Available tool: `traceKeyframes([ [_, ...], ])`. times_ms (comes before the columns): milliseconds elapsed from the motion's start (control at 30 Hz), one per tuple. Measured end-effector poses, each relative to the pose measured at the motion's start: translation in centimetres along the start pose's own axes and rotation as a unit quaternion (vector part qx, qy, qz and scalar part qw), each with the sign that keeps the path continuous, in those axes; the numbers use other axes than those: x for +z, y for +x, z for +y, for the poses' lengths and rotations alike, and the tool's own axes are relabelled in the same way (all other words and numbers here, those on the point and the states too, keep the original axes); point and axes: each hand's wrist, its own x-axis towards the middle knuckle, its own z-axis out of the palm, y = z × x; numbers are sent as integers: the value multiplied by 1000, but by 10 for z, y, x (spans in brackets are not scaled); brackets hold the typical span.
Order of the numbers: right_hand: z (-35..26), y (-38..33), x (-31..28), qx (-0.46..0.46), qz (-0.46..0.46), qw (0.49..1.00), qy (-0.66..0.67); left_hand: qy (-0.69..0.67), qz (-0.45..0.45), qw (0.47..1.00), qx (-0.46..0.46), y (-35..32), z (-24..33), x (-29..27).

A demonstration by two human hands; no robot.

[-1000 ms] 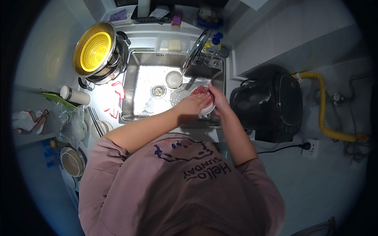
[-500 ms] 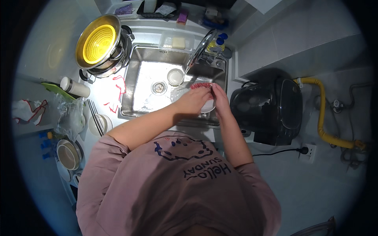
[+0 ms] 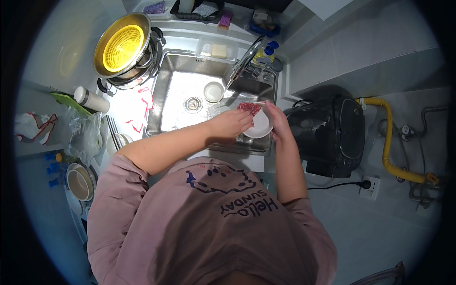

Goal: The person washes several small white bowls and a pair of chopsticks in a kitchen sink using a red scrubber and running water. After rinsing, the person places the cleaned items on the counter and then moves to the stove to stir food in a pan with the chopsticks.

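— What is the sink (image 3: 175,102) looking like?

— Brushed steel, shining bright where the light is hitting its floor. The tap (image 3: 244,61) is gleaming too, polished metal.

— And the things in the hands?

— The white bowl (image 3: 260,127) is looking glazed and glossy, like ceramic. The red scrubbing cloth (image 3: 249,108) is showing a rough, matt weave.

— The big pot (image 3: 124,45)?

— Shiny metal rim, with a yellow plastic strainer sitting inside. The black cooker (image 3: 327,130) is looking like smooth, glossy plastic. The person's pink top (image 3: 199,228) is reading as soft matt cloth.
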Motion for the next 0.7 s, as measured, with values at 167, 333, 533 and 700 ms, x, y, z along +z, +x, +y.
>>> traceKeyframes([
  [167,1,4,4,136,-50,989,22,221,43,963,150,6,-24,7],
  [333,-10,11,2,162,12,986,-29,77,40,994,62,-7,-23,17],
  [533,32,23,18,-110,115,970,-185,-236,112,951,-167,1,26,35],
  [700,74,29,25,-257,215,920,-205,-463,127,816,-321,25,31,11],
])
